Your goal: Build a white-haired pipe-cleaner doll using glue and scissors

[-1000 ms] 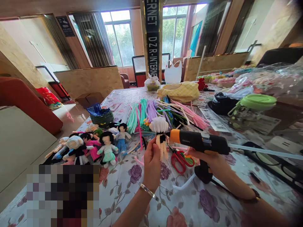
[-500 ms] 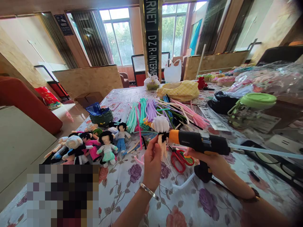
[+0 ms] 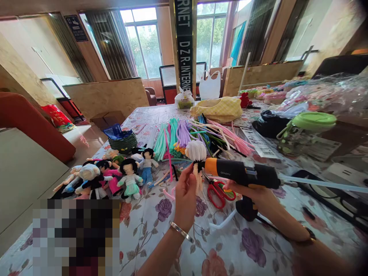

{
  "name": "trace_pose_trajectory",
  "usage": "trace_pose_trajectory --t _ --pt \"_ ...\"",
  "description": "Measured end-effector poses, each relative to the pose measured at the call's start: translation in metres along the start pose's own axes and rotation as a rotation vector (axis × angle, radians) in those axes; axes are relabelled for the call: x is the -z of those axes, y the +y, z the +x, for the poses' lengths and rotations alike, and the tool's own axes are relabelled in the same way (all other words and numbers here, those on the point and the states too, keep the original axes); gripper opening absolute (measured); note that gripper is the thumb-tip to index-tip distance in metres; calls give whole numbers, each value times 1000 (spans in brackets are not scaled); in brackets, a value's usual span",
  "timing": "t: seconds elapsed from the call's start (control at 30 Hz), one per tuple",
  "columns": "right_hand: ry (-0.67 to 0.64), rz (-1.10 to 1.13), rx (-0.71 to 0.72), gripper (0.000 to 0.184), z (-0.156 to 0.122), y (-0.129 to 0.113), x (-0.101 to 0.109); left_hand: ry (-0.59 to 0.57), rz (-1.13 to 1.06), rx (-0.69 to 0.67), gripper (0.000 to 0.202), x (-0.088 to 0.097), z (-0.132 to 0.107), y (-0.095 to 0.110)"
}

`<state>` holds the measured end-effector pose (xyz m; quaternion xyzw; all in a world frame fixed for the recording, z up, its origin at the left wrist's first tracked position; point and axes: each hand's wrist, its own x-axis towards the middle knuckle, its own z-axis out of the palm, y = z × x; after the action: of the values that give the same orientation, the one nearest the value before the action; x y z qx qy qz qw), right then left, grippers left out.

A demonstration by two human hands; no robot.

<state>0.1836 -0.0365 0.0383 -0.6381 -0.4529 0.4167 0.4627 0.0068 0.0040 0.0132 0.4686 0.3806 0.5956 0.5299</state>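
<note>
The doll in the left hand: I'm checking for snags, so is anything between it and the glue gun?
Nothing visible: the glue gun in the right hand points at the doll from close by; contact is unclear. The scissors lie lower, off that line.

A pillar (image 3: pixel 184 50) marked "INTERNE" suggests an internet café.

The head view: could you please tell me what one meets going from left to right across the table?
Green-skirted doll, blue-trousered doll, left hand, white-haired doll, red-handled scissors, right hand, green-lidded jar.
</note>
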Motion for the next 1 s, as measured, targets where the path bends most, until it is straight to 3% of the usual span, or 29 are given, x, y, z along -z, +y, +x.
trace_pose_trajectory --t 0.37,0.57,0.73,1.0 --pt "-73 44 80 24 5 6 1 34 -53 61 35 1 -2 -2" --pt "-12 18 1 32 4 6 1 69 -134 74 36 -1 -1 2" --pt "-56 94 54 24 1 4 0 54 -116 72 37 0 -1 1" --pt "-51 -44 63 23 3 7 2 31 -40 44 36 0 -2 0"
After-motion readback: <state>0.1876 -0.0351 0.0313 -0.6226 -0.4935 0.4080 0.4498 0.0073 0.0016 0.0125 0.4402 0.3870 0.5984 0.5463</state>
